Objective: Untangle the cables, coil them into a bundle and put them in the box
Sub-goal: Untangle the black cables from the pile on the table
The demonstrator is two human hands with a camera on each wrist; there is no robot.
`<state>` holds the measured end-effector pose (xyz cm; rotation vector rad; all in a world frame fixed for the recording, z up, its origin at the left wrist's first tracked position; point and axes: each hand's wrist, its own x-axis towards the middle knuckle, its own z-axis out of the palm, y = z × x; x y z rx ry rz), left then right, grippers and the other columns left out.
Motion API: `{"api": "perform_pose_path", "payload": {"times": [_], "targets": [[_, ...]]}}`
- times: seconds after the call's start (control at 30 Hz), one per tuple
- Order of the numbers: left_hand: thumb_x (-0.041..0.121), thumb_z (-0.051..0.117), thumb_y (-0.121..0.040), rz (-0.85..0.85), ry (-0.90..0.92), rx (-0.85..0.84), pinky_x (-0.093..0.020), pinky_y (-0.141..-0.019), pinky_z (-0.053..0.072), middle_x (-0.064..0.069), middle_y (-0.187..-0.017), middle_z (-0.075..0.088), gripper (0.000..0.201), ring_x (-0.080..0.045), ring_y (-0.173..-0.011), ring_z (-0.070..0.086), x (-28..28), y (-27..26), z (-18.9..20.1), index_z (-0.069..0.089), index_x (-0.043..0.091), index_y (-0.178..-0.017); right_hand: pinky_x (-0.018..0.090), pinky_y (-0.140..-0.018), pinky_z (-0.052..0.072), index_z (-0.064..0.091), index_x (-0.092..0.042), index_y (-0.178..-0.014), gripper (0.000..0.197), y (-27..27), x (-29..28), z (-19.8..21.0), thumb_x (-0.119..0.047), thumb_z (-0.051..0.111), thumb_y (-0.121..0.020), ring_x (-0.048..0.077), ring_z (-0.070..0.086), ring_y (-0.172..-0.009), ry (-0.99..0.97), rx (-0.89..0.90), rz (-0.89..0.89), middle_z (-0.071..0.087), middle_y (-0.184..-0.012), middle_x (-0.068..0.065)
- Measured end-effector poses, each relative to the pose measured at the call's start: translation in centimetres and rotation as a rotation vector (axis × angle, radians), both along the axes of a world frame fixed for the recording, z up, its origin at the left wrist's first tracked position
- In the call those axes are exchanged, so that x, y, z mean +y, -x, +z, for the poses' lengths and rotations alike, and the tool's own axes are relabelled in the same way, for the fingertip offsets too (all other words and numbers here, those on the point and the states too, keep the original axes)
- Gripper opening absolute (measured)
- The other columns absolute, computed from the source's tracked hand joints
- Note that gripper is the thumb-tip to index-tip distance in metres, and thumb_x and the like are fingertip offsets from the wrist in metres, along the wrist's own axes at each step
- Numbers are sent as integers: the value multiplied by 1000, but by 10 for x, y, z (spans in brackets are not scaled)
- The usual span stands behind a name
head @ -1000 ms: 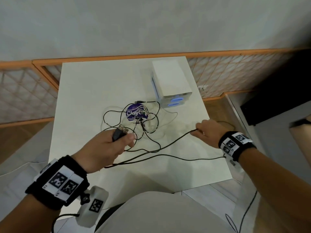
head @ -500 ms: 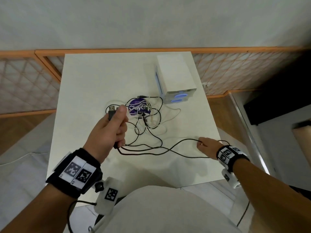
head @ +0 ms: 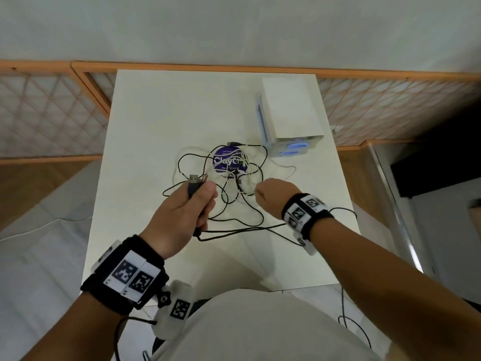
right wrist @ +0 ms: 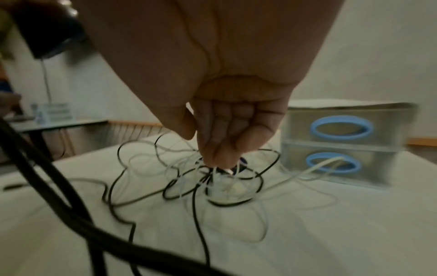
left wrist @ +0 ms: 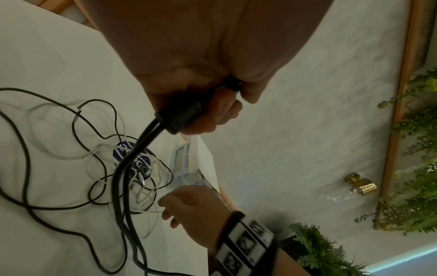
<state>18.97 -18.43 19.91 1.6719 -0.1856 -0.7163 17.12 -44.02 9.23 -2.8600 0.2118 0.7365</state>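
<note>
Left hand [head: 182, 214] grip clamps the black cable's plug end [head: 194, 184] as an anchor while right hand [right wrist: 222, 130] pinches white strands [right wrist: 212, 173] to pull from the tangle [head: 229, 183] mid-worktop [head: 161, 121], near the box [head: 289, 118].

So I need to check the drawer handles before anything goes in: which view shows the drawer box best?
The right wrist view: the drawer box faces the camera, both blue ring handles visible, drawers closed. The head view shows mostly its white top. The left wrist view gives only an edge-on glimpse behind the right hand.
</note>
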Motion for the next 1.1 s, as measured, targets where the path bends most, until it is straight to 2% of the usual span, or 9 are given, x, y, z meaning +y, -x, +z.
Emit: {"api": "perform_pose_path", "payload": {"times": [0.17,0.37,0.53,0.67,0.73,0.8,0.87,0.97,1.1], "targets": [[58,59,-86,5,4,20,-33,-59,46,10,-69,53,55,-17,-59,42,14,3,-6,60,10,-111,41,-85,53,63,-11,-120,27,-26,35,-35,-18,43,-104,32,67,-106,189,30,27,66,-120,11],[33,52,-107,26,-61,14,-32,-60,44,13,-67,53,26,-12,-56,42,25,5,-14,59,8,-110,42,-91,50,58,-15,-127,32,-27,39,-61,-33,47,-104,32,62,-115,130,6,-79,61,-128,10],[35,51,-107,40,-91,42,-29,-57,43,8,-69,57,28,-10,-53,43,28,0,-19,62,9,-108,41,-88,51,52,-15,-132,31,-17,36,-64,-20,39,-105,33,66,-110,58,9,-125,66,-124,10],[38,48,-107,7,-143,87,-30,-56,43,1,-70,65,31,-13,-53,47,29,-5,-24,66,13,-105,35,-71,50,50,-16,-113,19,-1,28,-43,-30,48,-100,34,65,-84,-149,-61,-346,63,-87,6],[39,48,-107,-18,-167,97,-27,-52,42,-1,-71,68,26,-16,-54,47,28,-8,-27,67,20,-108,38,-70,55,50,-20,-125,27,10,24,-26,-27,52,-99,28,64,-75,-296,-142,-442,63,-79,2],[38,48,-107,-42,-180,111,-24,-48,40,-2,-71,70,22,-20,-55,45,25,-9,-32,66,26,-111,38,-73,58,42,-26,-145,45,22,20,-6,-22,53,-101,19,66,-74,-444,-251,-496,67,-82,-4],[38,50,-106,-45,-189,126,-24,-47,38,-2,-71,70,22,-20,-54,44,20,-8,-37,66,22,-108,34,-75,59,41,-32,-148,48,31,17,18,-21,53,-103,11,67,-73,-544,-360,-510,72,-93,-12],[37,55,-105,12,-157,155,-23,-49,37,4,-69,67,29,-15,-51,42,7,-9,-43,63,10,-96,30,-70,58,55,-34,-135,35,43,14,60,-16,53,-105,14,63,-63,-695,-501,-528,76,-101,-15],[45,58,-103,36,-213,49,-22,-51,37,14,-47,51,42,-3,-43,39,-15,-18,-35,64,13,-76,24,-65,55,64,-27,-120,29,54,19,110,-5,54,-104,16,60,-61,-862,-652,-543,77,-104,-11]]}}
